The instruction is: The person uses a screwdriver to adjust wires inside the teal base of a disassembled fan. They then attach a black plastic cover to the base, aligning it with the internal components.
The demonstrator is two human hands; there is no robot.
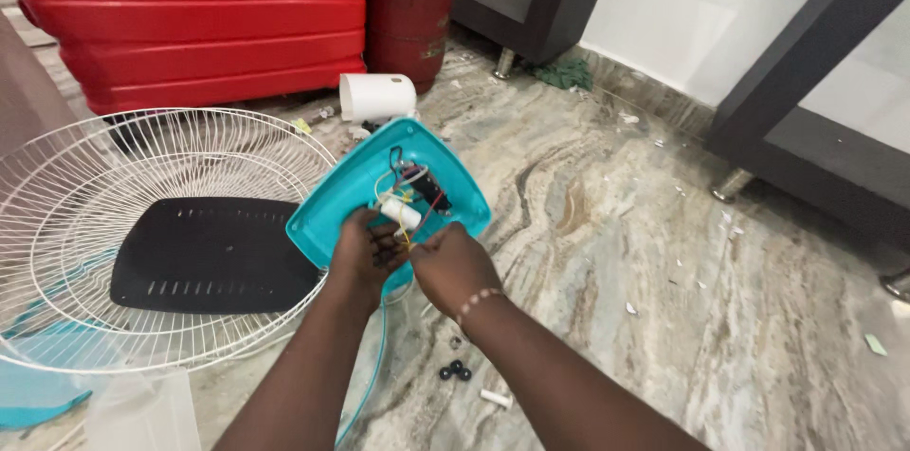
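A turquoise fan housing panel (341,193) is held tilted over the marble floor, its inside facing me. Inside it I see a white cylindrical capacitor (402,213), a black part (431,193) and thin red, yellow and white wires. My left hand (365,252) grips the panel's lower edge, fingers near the capacitor. My right hand (453,266), with a bead bracelet on the wrist, pinches the thin wires just below the capacitor.
A white wire fan guard (66,224) lies at left over a black slotted panel (204,252). Red plastic furniture (190,15) and a red gas cylinder (409,15) stand behind, a white tube (377,96) nearby. Small black knobs (455,370) lie on the floor.
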